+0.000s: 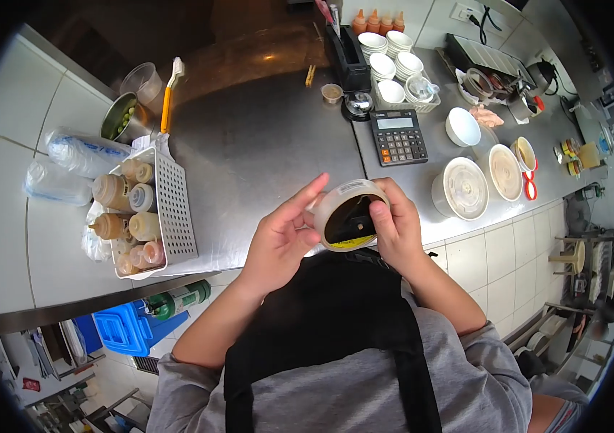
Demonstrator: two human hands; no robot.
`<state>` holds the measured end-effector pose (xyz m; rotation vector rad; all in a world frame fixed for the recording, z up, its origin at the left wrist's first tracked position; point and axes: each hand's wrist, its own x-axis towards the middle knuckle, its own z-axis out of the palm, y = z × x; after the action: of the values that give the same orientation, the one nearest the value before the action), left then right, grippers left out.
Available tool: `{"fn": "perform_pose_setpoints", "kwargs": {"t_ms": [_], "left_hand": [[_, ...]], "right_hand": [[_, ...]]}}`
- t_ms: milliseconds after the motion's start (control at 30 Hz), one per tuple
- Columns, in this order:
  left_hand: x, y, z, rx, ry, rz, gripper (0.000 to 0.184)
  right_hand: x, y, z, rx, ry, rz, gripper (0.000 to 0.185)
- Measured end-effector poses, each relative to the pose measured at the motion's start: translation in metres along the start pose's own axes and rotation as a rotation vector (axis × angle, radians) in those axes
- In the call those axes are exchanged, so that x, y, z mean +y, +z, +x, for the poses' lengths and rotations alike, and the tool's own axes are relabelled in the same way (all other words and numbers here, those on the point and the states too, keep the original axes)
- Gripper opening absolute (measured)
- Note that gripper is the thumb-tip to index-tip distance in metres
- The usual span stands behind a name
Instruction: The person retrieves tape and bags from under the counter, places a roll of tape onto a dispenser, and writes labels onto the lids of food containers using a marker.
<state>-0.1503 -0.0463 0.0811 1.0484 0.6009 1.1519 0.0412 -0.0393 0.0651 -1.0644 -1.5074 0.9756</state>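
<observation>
Clear plastic tape, wound in a thick roll [329, 206], is gripped in my right hand [402, 234], thumb over the rim, fingers behind. My left hand [274, 242] is open beside it, thumb and fingers spread around its outer side; I can't tell if they touch it. The roll is up in front of my apron [321, 317], near the close edge of the surface [249, 137]. I judge it best to hold the rim firmly, turn the roll slowly, and feel lightly for the loose end with a left fingertip, lifting it evenly so it doesn't split.

Beyond the roll lie a calculator [399, 137] and a bell [357, 108]. To the left stands a white basket [180, 209] of sauce bottles; to the right, lidded tubs [462, 189] and a white bowl [462, 127]. Farther out are white wall tiles [69, 245], a blue bin [121, 330] and a tiled floor [491, 252].
</observation>
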Motion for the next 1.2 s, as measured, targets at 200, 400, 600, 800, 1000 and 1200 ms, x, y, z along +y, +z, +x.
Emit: {"fn": "perform_pose_setpoints", "kwargs": {"t_ms": [200, 400, 600, 800, 1000, 1200], "left_hand": [[0.002, -0.008, 0.001, 0.036, 0.118, 0.248, 0.030], [0.014, -0.015, 0.002, 0.071, 0.287, 0.546, 0.016], [0.028, -0.026, -0.006, 0.106, 0.376, 0.652, 0.007], [0.042, -0.056, -0.024, -0.241, 0.585, 0.997, 0.020], [0.044, -0.065, -0.046, -0.164, 0.501, 0.970, 0.020], [0.044, -0.076, -0.060, -0.088, 0.381, 0.953, 0.020]], "right_hand": [[0.009, 0.003, -0.003, -0.051, 0.003, 0.228, 0.036], [-0.017, 0.004, -0.002, -0.345, 0.079, -0.007, 0.039], [-0.027, -0.002, 0.010, -0.422, -0.091, -0.234, 0.041], [-0.030, 0.007, 0.007, -0.384, -0.221, -0.447, 0.044], [-0.037, 0.017, 0.013, -0.391, -0.228, -0.593, 0.046], [-0.024, 0.005, 0.021, -0.415, -0.152, -0.620, 0.044]]}}
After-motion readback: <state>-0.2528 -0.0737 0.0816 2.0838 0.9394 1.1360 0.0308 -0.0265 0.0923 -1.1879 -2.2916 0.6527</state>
